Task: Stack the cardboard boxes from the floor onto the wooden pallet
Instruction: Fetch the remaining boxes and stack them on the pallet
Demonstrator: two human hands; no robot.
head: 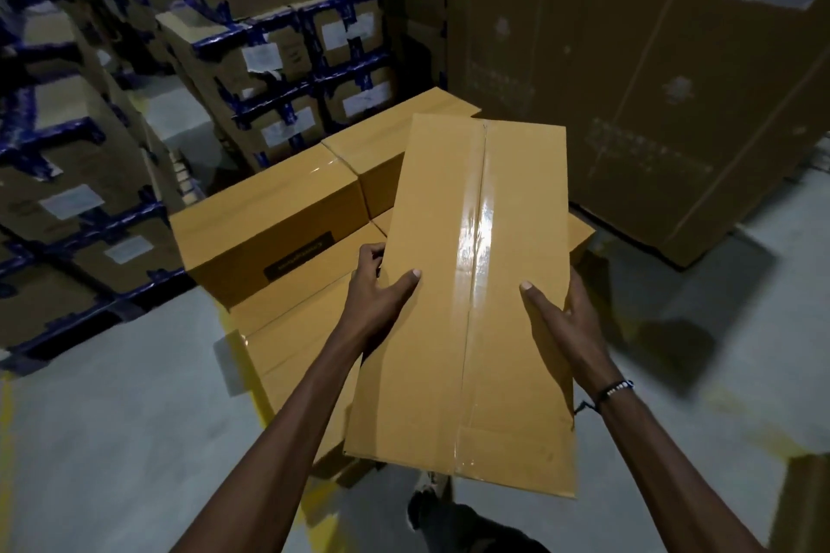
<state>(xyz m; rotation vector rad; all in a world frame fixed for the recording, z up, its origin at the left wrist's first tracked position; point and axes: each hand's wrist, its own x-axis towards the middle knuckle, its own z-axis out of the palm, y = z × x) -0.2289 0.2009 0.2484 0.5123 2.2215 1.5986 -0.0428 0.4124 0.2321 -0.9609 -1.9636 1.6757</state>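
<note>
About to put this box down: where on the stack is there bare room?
The carried box, in both hands, hides the stack's right part. Free: the lower tier's top, near-left, in front of the labelled box. Bare floor left. Crowded behind: tall carton, taped boxes.

Dim warehouse, pale grey concrete floor (112, 440) with worn yellow line markings (6, 453). At left and centre back, stacks of blue-taped labelled cartons (278, 72). At right, very large brown cartons (651, 81) with white labels, standing on the floor.

Grey floor (112, 440) — stacked cardboard boxes (269, 211) on it.
</note>
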